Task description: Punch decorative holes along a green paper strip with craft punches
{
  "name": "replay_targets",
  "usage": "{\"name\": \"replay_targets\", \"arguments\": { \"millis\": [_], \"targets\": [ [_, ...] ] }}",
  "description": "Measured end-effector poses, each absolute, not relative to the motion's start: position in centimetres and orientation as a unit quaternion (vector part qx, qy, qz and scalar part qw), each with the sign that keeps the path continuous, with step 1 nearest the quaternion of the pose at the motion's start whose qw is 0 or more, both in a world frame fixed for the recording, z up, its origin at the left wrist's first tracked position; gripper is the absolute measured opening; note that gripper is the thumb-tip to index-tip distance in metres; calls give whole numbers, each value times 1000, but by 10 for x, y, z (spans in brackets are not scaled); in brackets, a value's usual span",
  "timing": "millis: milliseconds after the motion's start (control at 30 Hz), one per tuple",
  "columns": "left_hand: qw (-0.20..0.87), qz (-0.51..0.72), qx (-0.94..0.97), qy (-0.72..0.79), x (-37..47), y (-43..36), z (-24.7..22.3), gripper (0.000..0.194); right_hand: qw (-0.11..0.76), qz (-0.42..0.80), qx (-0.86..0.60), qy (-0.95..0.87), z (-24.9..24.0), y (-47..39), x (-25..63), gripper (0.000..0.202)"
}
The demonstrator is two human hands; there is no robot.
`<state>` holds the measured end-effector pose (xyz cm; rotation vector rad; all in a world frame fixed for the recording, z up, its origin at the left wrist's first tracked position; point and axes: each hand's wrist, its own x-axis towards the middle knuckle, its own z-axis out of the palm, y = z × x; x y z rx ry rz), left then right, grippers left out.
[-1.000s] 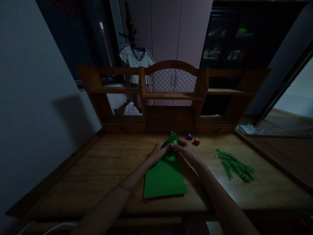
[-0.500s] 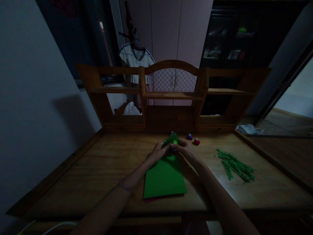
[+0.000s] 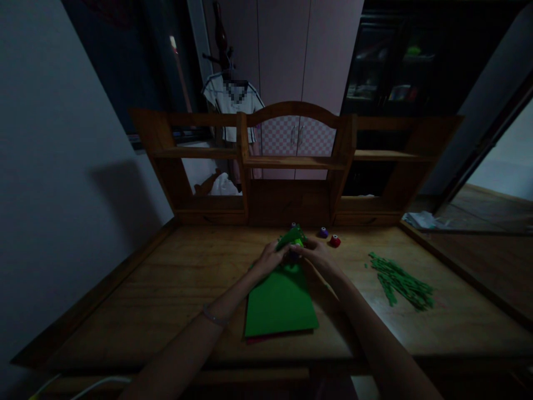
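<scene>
Over the far end of a green sheet (image 3: 281,305), both hands meet around a small green piece (image 3: 288,238) with a notched edge. My left hand (image 3: 271,256) has its fingers closed on that piece from the left. From the right, my right hand (image 3: 315,254) pinches at a small bright green and dark item (image 3: 297,244), whose exact shape is hidden by the fingers. Beneath the green sheet a thin pink edge (image 3: 260,338) shows. All of this is on the wooden desk (image 3: 175,289).
A heap of green strips (image 3: 402,282) lies on the right of the desk. Behind my hands sit a red item (image 3: 335,241), a purple item (image 3: 323,233) and another dark one (image 3: 293,225). A wooden shelf unit (image 3: 295,162) rises along the back edge.
Both hands hold almost the same place and grip; the green piece between them has shifted very slightly.
</scene>
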<state>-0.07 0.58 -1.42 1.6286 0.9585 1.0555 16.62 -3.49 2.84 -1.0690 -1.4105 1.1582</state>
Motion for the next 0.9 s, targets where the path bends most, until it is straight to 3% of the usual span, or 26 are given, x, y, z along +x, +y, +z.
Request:
{"name": "replay_targets", "arguments": {
  "millis": [900],
  "targets": [
    [467, 422, 677, 380, -1, 6, -16, 42, 491, 469, -451, -580, 17, -26, 170, 34]
  ]
}}
